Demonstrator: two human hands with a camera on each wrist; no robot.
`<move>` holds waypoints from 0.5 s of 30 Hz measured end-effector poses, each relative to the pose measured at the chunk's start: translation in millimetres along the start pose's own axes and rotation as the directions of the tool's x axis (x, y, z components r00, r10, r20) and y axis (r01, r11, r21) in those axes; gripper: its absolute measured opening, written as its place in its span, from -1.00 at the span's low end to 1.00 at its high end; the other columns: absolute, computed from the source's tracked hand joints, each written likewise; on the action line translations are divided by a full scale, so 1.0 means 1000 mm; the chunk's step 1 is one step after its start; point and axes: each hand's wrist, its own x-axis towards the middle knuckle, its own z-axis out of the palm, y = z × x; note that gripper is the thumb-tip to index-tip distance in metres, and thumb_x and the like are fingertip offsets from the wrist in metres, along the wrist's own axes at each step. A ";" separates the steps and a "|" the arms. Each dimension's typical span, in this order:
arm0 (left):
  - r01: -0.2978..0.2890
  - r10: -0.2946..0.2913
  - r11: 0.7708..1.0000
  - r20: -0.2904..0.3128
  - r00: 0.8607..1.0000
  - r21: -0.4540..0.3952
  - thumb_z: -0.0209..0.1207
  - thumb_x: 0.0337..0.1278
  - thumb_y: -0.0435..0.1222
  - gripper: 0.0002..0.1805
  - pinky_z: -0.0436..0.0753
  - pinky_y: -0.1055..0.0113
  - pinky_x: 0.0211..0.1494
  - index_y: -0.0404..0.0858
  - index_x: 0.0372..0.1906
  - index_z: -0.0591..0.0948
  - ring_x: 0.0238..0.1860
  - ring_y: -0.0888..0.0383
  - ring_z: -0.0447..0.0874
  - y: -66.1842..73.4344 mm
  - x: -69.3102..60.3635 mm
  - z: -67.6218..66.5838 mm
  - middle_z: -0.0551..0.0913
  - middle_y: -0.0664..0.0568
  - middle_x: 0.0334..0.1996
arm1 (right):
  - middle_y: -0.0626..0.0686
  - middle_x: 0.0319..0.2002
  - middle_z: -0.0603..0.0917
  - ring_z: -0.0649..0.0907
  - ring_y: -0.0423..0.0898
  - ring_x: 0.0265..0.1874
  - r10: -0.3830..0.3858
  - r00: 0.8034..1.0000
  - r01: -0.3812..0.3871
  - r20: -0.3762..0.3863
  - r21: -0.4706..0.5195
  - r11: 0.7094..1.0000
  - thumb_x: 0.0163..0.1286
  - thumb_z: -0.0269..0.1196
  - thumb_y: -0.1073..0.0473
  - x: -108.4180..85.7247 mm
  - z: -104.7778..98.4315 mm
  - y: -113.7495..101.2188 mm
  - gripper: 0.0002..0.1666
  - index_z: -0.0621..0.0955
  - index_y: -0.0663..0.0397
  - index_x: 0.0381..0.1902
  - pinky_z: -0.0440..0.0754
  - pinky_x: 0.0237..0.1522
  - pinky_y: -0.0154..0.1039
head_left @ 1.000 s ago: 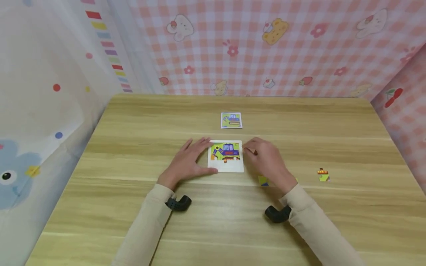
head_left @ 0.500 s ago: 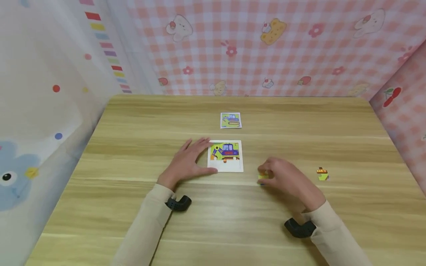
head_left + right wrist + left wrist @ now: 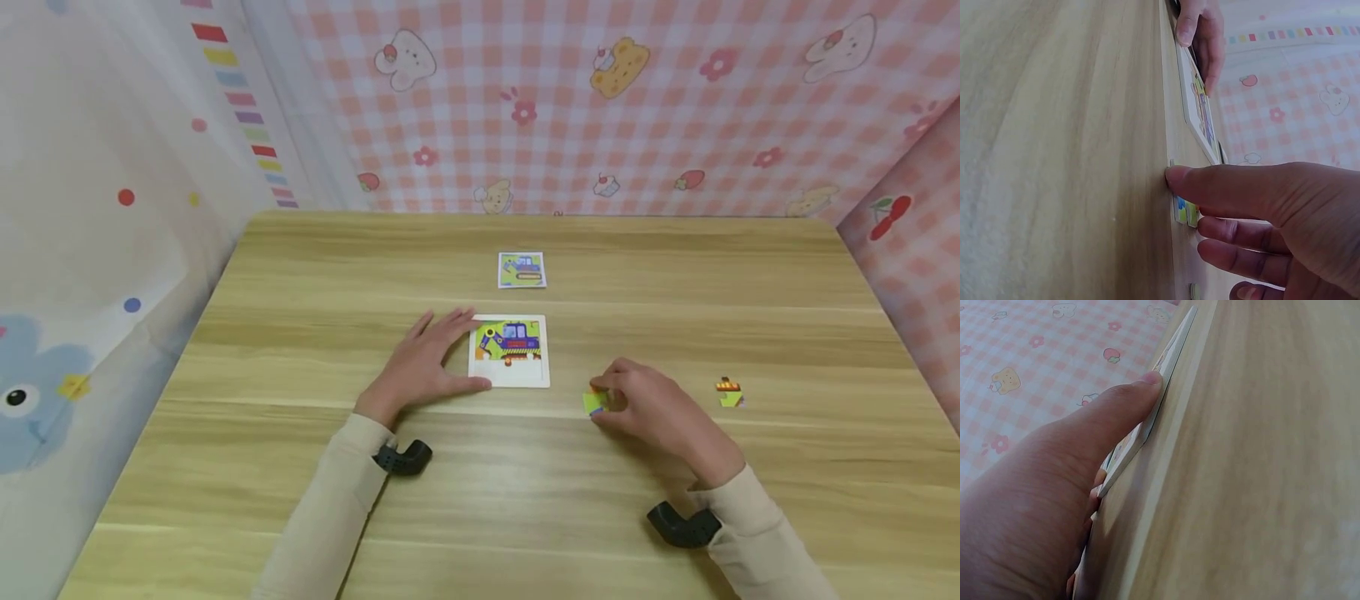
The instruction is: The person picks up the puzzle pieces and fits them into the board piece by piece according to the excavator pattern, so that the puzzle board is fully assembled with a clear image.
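The left hand [image 3: 420, 367] rests at the left side of a white puzzle frame [image 3: 546, 354], its thumb on the near edge and its fingers at the far left corner. In the frame's upper part lies an excavator picture [image 3: 517, 342]; the lower part shows bare white. On the table to the right, the right hand [image 3: 660, 408] pinches a green-yellow puzzle piece [image 3: 592, 404], thumb at the near edge and a finger at the far edge. In the right wrist view, piece edges [image 3: 1180, 211] show beside the thumb; the index fingertip is hidden.
Behind the frame lies a small square card [image 3: 522, 271] with a similar excavator picture. Farther right is a loose group of puzzle pieces [image 3: 729, 392]. Black curved mounts [image 3: 405, 457] sit at both wrists. Patterned cloth [image 3: 570, 108] hangs behind the wooden table [image 3: 337, 258].
The right hand has left the frame's right edge and come back toward the right, to the green-yellow puzzle piece. The left hand has stayed at the frame.
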 end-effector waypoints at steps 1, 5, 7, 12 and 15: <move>0.002 -0.002 1.000 0.001 1.000 -0.002 0.20 0.00 0.51 0.15 -0.35 0.12 0.69 0.01 0.63 0.23 0.65 0.18 -0.10 0.000 0.000 0.000 0.08 0.14 0.65 | 0.03 -0.22 0.63 0.52 -0.15 -0.36 -0.004 1.000 0.004 -0.002 0.004 1.000 0.24 0.53 0.22 0.000 0.000 0.000 -0.50 0.71 0.43 0.06 0.59 -0.29 -0.22; 0.008 -0.008 1.000 0.000 1.000 -0.005 0.20 0.01 0.51 0.15 -0.35 0.15 0.68 0.02 0.63 0.23 0.65 0.20 -0.10 0.001 -0.001 0.001 0.08 0.14 0.65 | 0.01 -0.25 0.62 0.52 -0.18 -0.38 -0.015 1.000 0.016 -0.013 0.039 0.999 0.23 0.53 0.25 0.001 0.001 0.001 -0.53 0.71 0.41 0.04 0.58 -0.32 -0.24; 0.011 -0.011 1.000 0.002 1.000 -0.006 0.20 0.00 0.51 0.15 -0.35 0.15 0.68 0.02 0.63 0.23 0.65 0.20 -0.10 0.001 -0.001 0.001 0.08 0.15 0.65 | 0.00 -0.27 0.61 0.53 -0.18 -0.38 -0.008 1.000 0.009 -0.019 0.065 0.998 0.22 0.53 0.26 0.002 0.002 0.001 -0.56 0.72 0.39 0.02 0.58 -0.32 -0.24; 0.012 -0.012 1.000 0.003 1.000 -0.006 0.21 0.00 0.51 0.15 -0.35 0.14 0.68 0.02 0.63 0.22 0.65 0.19 -0.10 0.001 -0.001 0.001 0.07 0.14 0.65 | 0.01 -0.29 0.57 0.53 -0.14 -0.37 0.034 0.999 -0.032 -0.020 0.112 0.993 0.21 0.52 0.29 0.003 0.003 0.002 -0.63 0.69 0.33 -0.06 0.58 -0.33 -0.25; 0.008 -0.008 1.000 -0.001 1.000 -0.004 0.21 0.00 0.50 0.15 -0.34 0.13 0.68 0.01 0.63 0.23 0.65 0.19 -0.10 0.000 0.000 0.001 0.07 0.14 0.65 | 0.04 -0.30 0.55 0.53 -0.12 -0.38 0.057 0.998 -0.055 -0.011 0.157 0.986 0.20 0.51 0.33 0.005 0.003 0.003 -0.64 0.63 0.30 -0.09 0.58 -0.36 -0.27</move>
